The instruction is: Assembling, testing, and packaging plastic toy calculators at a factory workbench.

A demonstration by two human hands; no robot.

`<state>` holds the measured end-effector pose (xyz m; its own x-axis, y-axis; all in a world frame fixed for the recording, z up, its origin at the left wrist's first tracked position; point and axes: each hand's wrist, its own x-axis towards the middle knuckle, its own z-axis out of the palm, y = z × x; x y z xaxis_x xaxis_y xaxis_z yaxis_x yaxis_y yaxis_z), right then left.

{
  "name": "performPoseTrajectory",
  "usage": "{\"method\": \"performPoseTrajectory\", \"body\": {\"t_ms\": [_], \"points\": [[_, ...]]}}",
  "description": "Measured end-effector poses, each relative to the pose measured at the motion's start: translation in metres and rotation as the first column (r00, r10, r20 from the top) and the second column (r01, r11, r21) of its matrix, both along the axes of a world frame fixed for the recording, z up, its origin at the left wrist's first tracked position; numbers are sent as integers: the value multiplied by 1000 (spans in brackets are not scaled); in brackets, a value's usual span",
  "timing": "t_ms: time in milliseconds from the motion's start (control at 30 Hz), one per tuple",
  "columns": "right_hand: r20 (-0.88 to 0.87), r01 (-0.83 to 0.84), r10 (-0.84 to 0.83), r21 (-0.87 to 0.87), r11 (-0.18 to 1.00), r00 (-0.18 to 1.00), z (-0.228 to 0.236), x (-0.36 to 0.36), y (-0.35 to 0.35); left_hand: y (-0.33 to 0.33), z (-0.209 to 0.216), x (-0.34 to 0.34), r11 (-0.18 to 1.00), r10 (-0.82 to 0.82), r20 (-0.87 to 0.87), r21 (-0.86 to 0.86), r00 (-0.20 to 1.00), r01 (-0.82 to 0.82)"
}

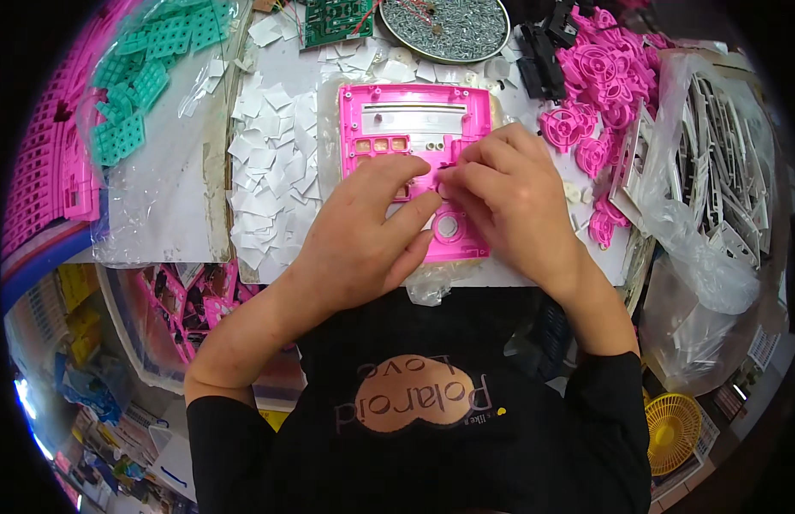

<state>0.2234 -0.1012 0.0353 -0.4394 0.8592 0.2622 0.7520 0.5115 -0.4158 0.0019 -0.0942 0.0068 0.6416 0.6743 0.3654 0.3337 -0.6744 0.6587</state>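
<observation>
Here's the pink, ribbed-and-slotted plastic shell (pixel 423 182), hollow side up on the white bench (pixel 500 272) before me, crinkled clear film (pixel 428 291) poking out beneath. My left hand (pixel 363 227) is half-curled over its left side; my right hand (pixel 517 197) bunches its fingertips near the middle, and whatever they grip, I can't tell. Flat, square-cut white slips (pixel 273 163) litter the left; small silvery metal pieces (pixel 449 30) glint in a round dish (pixel 383 15) beyond.
</observation>
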Motion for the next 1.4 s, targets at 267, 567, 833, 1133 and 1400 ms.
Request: {"method": "performPoseTrajectory", "body": {"t_ms": [267,567,833,1133,1400], "points": [[91,5,-4,-7,1000,996,1,-7,9,-1,-4,0,1000,13,1,-5,1000,-13],[219,107,-94,-52,993,971,8,-17,8,-1,1,0,1000,27,-37,2,999,-27],[231,152,-123,-112,982,965,5,-17,7,1,3,0,1000,-4,-34,-15,999,3],[212,40,-52,64,997,976,2,-12,0,3,4,-2,1000,-21,-58,-19,998,20],[202,-110,88,97,989,975,-5,-5,14,4,5,0,1000,-25,-58,-18,998,24]]}}
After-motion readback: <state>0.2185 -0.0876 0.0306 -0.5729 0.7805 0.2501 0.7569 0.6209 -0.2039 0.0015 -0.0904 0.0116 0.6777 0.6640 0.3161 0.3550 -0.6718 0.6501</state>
